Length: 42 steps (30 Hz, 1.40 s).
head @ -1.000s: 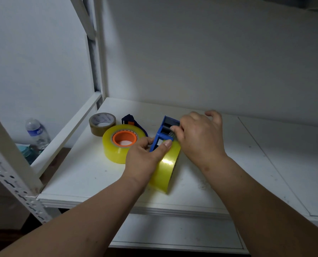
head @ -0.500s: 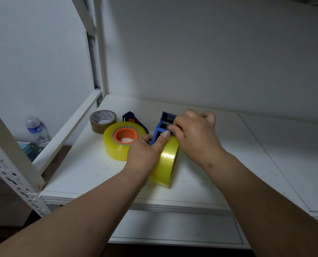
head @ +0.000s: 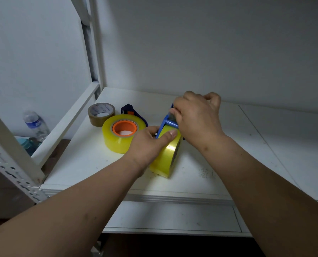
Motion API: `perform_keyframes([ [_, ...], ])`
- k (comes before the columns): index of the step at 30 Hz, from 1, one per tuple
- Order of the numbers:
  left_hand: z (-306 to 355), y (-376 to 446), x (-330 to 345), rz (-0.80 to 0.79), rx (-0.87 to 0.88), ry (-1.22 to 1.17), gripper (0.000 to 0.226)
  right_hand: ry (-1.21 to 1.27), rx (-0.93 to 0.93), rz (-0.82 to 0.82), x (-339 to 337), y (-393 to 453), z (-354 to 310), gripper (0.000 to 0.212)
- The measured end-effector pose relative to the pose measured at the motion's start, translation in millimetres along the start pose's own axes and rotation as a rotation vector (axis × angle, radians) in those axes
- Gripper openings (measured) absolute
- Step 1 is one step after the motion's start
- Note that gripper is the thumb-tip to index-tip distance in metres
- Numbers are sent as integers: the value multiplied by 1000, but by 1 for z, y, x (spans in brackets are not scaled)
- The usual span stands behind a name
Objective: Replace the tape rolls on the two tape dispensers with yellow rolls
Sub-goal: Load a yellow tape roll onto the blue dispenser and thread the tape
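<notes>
A blue tape dispenser (head: 168,123) stands on edge on the white shelf (head: 91,164) with a yellow tape roll (head: 168,156) mounted in it. My left hand (head: 147,145) grips the roll and dispenser from the left, thumb pressed on the tape's top. My right hand (head: 197,117) pinches the dispenser's front end, fingers closed at the cutter. To the left, a second yellow roll (head: 117,140) lies flat on an orange hub (head: 124,128) of a dark blue dispenser (head: 129,109), mostly hidden behind it.
A brown tape roll (head: 101,114) lies flat at the back left of the shelf. A white rack upright (head: 11,154) stands at the left. A water bottle (head: 36,126) stands beyond the rack. A lower shelf (head: 173,217) shows below the front edge.
My right hand has shifted slightly up and back along the dispenser's front end. My left thumb has slid onto the top of the yellow roll. The camera view has tilted a little.
</notes>
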<state>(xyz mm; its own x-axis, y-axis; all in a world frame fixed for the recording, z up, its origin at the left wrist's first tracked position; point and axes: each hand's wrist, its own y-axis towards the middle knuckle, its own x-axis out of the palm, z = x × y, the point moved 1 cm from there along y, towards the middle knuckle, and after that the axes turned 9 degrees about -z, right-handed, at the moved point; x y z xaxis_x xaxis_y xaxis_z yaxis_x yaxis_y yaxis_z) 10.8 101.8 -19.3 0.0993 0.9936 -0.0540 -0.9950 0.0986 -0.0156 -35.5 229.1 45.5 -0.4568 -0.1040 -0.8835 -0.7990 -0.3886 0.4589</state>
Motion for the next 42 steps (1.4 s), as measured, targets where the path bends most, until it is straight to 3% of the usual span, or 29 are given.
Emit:
perform_keyframes([
  [3, 0, 0, 1, -14, -7, -49, 35, 38, 26, 42, -2, 2, 2, 13],
  [7, -4, 4, 0, 33, -2, -15, 36, 80, 18, 92, -9, 7, 2, 17],
  [15, -9, 9, 8, 133, 4, 65, 35, 181, 25, 37, -12, 6, 9, 26],
  [19, -6, 8, 12, 60, -42, -13, 42, 247, 20, -56, -13, 1, 13, 33],
  [23, -1, 4, 13, -65, -104, -115, 14, 266, 4, -150, -12, -3, 16, 14],
  [27, -5, -1, 14, -77, -58, -150, 24, 281, 30, -91, -17, 0, 20, 18],
  [42, -4, 5, 17, 181, -27, -37, 44, 418, 1, 87, -43, 13, 21, 12],
])
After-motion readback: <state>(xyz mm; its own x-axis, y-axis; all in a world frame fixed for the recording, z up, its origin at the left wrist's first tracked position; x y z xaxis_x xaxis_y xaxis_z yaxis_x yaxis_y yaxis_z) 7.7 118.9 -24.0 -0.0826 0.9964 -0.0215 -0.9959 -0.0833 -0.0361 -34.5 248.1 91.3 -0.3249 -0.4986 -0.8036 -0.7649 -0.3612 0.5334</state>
